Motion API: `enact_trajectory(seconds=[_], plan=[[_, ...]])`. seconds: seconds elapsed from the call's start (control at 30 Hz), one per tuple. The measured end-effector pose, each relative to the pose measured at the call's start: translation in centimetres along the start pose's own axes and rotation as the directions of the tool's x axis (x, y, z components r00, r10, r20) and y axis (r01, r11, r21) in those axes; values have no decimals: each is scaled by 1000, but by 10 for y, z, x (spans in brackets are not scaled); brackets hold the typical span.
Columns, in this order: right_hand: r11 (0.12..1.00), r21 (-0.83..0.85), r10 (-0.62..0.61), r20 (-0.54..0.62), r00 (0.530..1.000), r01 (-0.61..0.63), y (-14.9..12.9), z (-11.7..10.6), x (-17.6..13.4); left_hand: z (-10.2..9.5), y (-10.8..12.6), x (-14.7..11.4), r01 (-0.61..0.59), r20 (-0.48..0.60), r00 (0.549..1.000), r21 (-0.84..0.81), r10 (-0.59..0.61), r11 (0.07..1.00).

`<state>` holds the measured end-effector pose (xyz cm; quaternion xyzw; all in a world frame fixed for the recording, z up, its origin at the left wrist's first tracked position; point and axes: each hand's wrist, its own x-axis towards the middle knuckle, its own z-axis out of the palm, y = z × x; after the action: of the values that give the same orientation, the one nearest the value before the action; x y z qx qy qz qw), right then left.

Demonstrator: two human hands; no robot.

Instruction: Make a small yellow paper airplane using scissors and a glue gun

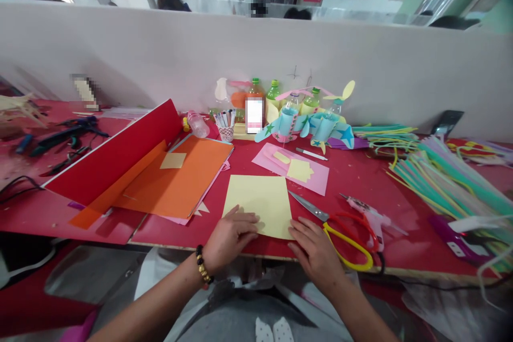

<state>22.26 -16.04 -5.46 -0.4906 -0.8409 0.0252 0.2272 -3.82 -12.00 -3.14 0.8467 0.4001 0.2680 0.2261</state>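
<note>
Your pale yellow, nearly square sheet of paper [258,197] lies on the glossy red tabletop [164,230], close to its front edge. Your left hand [228,238] rests on the lower left part of that sheet, back upward, fingers loosely bent. Your right hand [316,254] has its fingertips at the sheet's lower right corner, the fingers slightly spread. Whether either of your hands pinches the paper's edge, I cannot tell.

Just right of the sheet you have metal scissors with red and yellow handles [320,215], tip towards the paper; beyond them is a pink glue gun [363,208]. Behind the sheet and to its right lies a pink paper rectangle [269,163], bearing small pale yellow cut pieces [300,170]. Left of the sheet you have a stack topped with orange paper [204,168]. Well behind the sheet stand plastic bottles wrapped in light blue paper [287,120].
</note>
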Motion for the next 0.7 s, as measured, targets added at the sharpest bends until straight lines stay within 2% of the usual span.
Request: enact_trajectory(seconds=[0.07, 0.1, 0.2, 0.27, 0.3, 0.37, 0.43, 0.5, 0.53, 0.6, 0.63, 0.7], plan=[[1000, 9, -7, -39, 999, 7, 2, 2, -2, -18, -10, -5, 21, -106, 994, 52, -15, 998], [1000, 13, -10, -58, 998, 11, 2, 3, -2, -29, -17, -7, 35, -193, 981, 94, -16, 995], [1000, 13, -19, -113, 993, 20, 1, 4, -4, -68, -49, -8, 113, -429, 903, 265, 12, 958], [1000, 6, -27, -134, 991, 28, 0, 5, -4, -91, -74, -6, 224, -502, 865, 394, 4, 891], [999, 3, -33, -139, 990, 34, 0, 5, -3, -100, -85, -5, 266, -465, 885, 459, -26, 848], [999, -1, -42, -135, 990, 42, 0, 6, -3, -108, -99, -6, 301, -429, 900, 491, -74, 817], [999, 3, -41, -134, 990, 42, 0, 6, -2, -104, -97, -10, 342, -386, 912, 523, -141, 780], [999, 18, -37, -139, 990, 40, -1, 6, -2, -89, -79, -18, 295, -342, 931, 496, -129, 817], [999, 26, -35, -140, 989, 39, -1, 6, -2, -79, -65, -23, 231, -269, 956, 457, -114, 859], [998, 47, -30, -139, 990, 37, -1, 5, -1, -58, -37, -33, 108, -56, 994, 327, -95, 939], [998, 58, -25, -136, 990, 33, -2, 4, -1, -47, -25, -37, 81, 28, 995, 268, -92, 960], [996, 81, -13, -128, 992, 23, -4, 2, 2, -31, -9, -44, 88, 69, 992, 189, -102, 978]])
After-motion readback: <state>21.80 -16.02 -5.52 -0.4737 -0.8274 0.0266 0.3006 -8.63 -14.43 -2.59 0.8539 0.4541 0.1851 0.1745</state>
